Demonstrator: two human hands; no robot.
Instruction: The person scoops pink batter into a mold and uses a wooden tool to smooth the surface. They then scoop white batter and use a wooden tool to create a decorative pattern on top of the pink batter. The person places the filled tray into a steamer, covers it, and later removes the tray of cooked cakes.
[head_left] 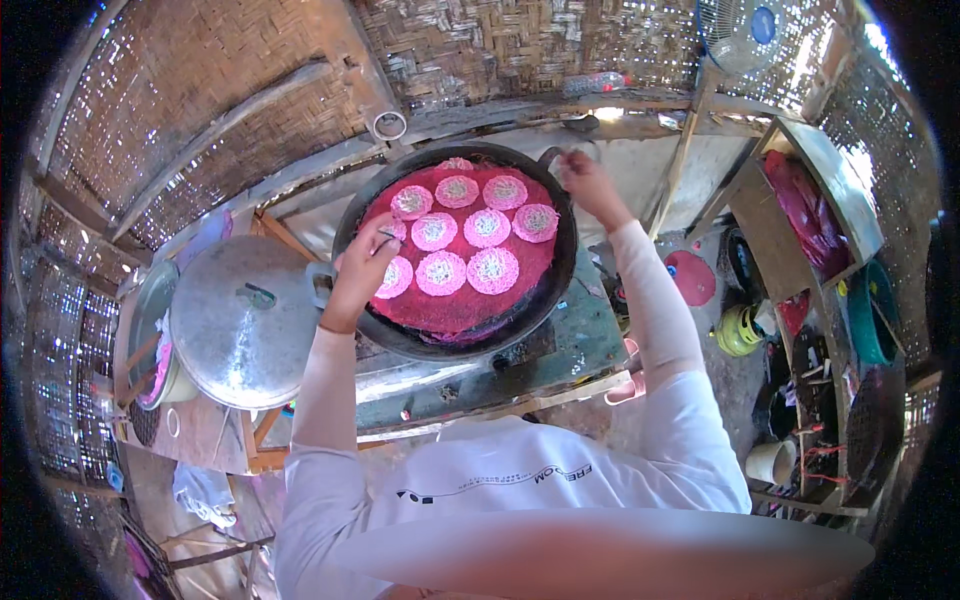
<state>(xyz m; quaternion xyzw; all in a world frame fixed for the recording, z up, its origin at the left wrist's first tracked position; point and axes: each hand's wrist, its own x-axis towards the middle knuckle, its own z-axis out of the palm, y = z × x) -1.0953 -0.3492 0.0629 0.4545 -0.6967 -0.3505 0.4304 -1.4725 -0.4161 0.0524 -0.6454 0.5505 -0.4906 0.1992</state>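
A wide black pan (561, 285) stands on the table in front of me. Inside it lies a deep red layer (468, 316) of cloth or similar sheet. Several pink discs (440, 272) with pale, crumbly-looking centres are spread over that layer. My left hand (366, 262) is over the pan's left side, fingers curled together beside the leftmost discs; a small dark thing shows at the fingertips. At the pan's upper right rim, my right hand (592, 188) is closed next to the dark loop handle (549, 157). What its fingers hold is hard to make out.
Left of the pan sits a large domed metal lid (235, 335), with a basin (180, 385) partly behind it. A woven wall (540, 45) rises at the back. On the right are wooden shelves (850, 190), a green gas cylinder (738, 332) and a white bucket (770, 462).
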